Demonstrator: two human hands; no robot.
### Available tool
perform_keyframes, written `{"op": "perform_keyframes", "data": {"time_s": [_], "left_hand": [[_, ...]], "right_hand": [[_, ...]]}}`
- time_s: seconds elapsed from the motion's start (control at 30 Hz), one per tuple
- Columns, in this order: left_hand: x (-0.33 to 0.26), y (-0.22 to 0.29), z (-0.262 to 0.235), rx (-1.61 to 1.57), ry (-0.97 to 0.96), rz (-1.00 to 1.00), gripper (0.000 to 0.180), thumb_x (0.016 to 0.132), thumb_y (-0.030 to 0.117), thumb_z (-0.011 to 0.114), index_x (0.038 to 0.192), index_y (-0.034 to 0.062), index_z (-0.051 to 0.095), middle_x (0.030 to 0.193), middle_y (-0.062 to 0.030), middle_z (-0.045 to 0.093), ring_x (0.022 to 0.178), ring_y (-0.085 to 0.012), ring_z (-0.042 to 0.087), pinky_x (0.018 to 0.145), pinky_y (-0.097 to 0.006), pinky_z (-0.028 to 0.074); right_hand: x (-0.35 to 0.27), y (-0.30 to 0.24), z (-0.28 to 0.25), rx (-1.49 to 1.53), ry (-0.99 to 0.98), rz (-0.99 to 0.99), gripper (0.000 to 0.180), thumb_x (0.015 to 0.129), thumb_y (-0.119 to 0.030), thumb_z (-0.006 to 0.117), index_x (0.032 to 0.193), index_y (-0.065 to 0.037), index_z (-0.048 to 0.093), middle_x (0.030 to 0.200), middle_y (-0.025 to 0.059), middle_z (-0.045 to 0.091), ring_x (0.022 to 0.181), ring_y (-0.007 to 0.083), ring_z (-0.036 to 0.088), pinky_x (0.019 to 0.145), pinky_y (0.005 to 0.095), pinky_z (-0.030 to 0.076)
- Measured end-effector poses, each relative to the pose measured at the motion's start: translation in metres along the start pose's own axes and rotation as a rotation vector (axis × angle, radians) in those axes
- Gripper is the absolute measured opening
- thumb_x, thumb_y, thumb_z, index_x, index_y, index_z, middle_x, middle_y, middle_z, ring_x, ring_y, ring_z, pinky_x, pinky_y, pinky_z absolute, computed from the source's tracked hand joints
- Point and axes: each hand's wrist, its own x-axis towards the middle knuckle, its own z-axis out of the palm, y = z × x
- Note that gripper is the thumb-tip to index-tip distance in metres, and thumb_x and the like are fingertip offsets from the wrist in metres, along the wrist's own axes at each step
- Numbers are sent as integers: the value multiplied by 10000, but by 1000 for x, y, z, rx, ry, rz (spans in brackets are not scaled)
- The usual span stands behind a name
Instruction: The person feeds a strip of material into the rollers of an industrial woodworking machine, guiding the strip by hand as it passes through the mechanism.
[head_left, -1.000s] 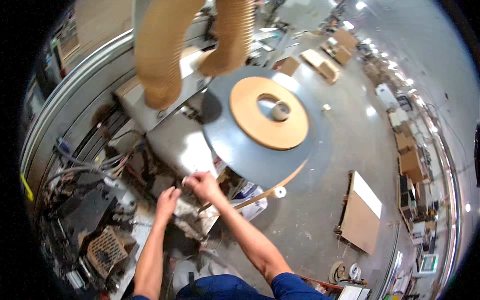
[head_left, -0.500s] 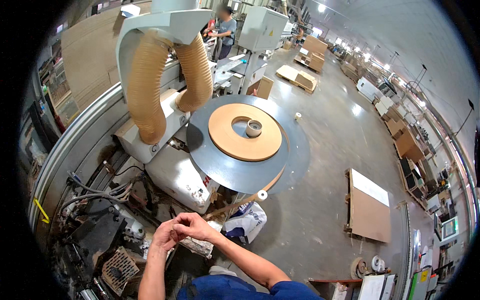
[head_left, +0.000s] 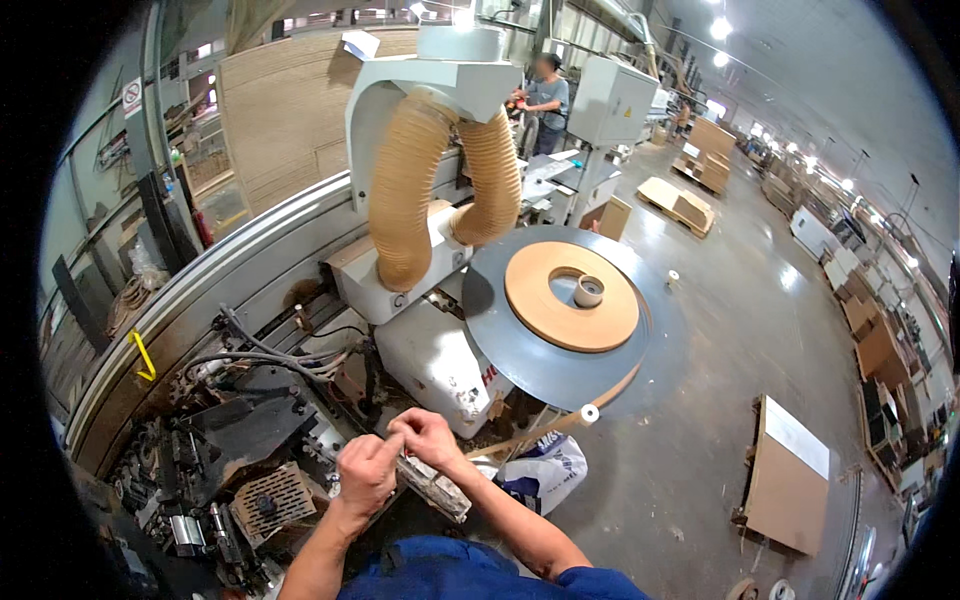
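My left hand (head_left: 367,472) is closed in a loose fist, its thumb side against the fingertips of my right hand. The fingers of my right hand (head_left: 428,440) are bent and pinched together; whatever they hold, if anything, is too small to make out. Both hands are over the near end of a machine, above a worn, whitish metal piece (head_left: 440,490). Beyond them a tan roll of edge banding (head_left: 520,295) lies flat on a round grey disc (head_left: 490,345). A strip of the banding (head_left: 530,437) runs past a white roller (head_left: 589,413) toward the machine, just right of my hands.
Two ribbed tan hoses (head_left: 408,190) drop into a white machine housing (head_left: 365,275). Cables (head_left: 270,345) and a slotted brown plate (head_left: 270,503) lie at left. A white and blue bag (head_left: 555,470) stands on the floor. Boards on a pallet (head_left: 785,475) are at right. A person (head_left: 548,105) stands far back.
The view has swung left, so the scene sits farther right. My hands, clasped closely before, have drawn slightly apart, with the left now a fist beside the right.
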Motion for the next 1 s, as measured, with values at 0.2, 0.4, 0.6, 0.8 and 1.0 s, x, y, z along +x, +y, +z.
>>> {"op": "perform_keyframes", "data": {"time_s": [0.2,0.4,0.6,0.8,1.0], "left_hand": [[-4,-20,-10,-330,-104,-498,470,839,258,799,1181,-36,669,1212,-173,625,1122,-325,606,950,-408,489],[-1,-22,2,-697,3,-742,354,917,72,677,1261,-9,668,1074,-74,709,942,-121,640,857,-280,527],[3,-24,-41,-463,135,-606,177,951,92,660,1059,-29,729,1010,-124,736,904,-196,700,781,-324,548],[4,-40,-63,11,367,-568,152,934,104,660,906,-33,719,790,-166,702,721,-308,693,672,-368,540],[0,-47,-86,122,502,-407,97,893,65,684,882,-23,724,819,-147,730,735,-327,702,663,-392,547]], "right_hand": [[5,-32,-2,302,-122,-56,230,986,-111,607,1154,10,707,945,20,711,841,89,635,753,254,531],[2,-57,15,742,-270,-6,252,987,-60,600,1201,33,695,1227,51,650,1110,120,593,974,264,470],[-8,-72,35,562,-377,93,255,1036,-148,575,1250,-12,604,1024,48,656,919,111,621,780,260,508],[-10,-97,55,415,-605,168,265,1074,-211,531,1104,20,656,762,28,642,625,100,583,587,238,469],[-7,-119,62,384,-693,166,263,1076,-184,512,1131,33,650,746,19,631,592,85,550,542,234,439]]}}
